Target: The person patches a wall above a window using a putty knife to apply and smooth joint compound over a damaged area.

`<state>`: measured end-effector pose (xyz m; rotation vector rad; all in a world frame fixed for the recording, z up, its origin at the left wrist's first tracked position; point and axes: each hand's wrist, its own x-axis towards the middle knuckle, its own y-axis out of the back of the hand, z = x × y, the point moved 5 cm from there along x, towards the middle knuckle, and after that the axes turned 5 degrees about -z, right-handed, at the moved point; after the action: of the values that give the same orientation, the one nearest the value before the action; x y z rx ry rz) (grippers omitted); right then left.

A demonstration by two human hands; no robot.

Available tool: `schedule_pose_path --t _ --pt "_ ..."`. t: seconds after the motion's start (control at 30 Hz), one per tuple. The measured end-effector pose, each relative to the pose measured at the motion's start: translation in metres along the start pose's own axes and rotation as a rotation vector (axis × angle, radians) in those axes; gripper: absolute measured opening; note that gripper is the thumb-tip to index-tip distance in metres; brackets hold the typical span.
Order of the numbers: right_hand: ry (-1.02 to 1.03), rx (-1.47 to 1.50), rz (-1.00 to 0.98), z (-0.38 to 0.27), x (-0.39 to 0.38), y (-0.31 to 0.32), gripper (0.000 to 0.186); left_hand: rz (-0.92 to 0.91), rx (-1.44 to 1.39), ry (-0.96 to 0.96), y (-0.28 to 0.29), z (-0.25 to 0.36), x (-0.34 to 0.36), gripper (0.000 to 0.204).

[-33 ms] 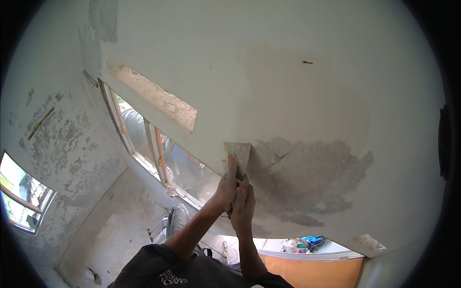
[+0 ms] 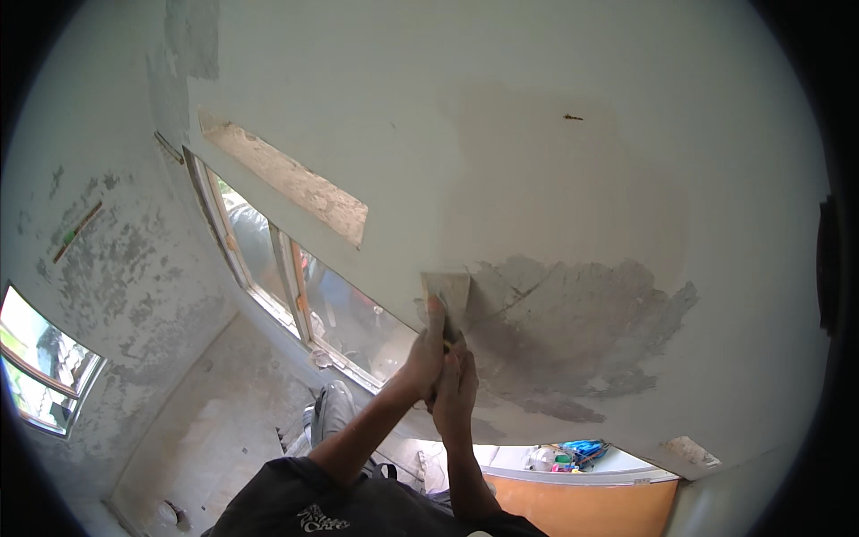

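A flat metal scraper (image 2: 452, 288) rests against the pale plastered surface, at the left edge of a rough, darker grey patch (image 2: 582, 331). My left hand (image 2: 420, 362) grips it, thumb lying up along the blade. Just right of it, my right hand (image 2: 455, 394) is closed round the handle, fingers close against the left hand's. The handle is mostly hidden by both hands. A pale, rough rectangular strip (image 2: 282, 183) and a small dark mark (image 2: 573, 116) show on the surface above.
A long window (image 2: 335, 322) borders the surface at left. Far left are a mottled wall (image 2: 125, 242) with another window (image 2: 40, 353) and a green-marked stick (image 2: 78, 231). The concrete floor (image 2: 179, 447) lies below. An orange panel (image 2: 582, 501) is under an opening showing assorted objects.
The scraper and both my hands have moved slightly down and to the right on the surface.
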<state>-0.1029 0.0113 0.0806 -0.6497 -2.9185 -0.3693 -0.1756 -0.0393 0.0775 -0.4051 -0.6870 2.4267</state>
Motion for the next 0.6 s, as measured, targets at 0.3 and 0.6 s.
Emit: schedule_pose_path --t 0.3,0.6 --pt "-0.110 0.407 0.101 0.051 -0.015 -0.035 0.049 0.130 0.538 -0.027 0.018 0.001 -0.012 0.082" --pt "0.030 0.704 0.127 0.073 -0.010 -0.069 0.046 0.122 0.671 -0.087 0.036 0.012 -0.011 0.079"
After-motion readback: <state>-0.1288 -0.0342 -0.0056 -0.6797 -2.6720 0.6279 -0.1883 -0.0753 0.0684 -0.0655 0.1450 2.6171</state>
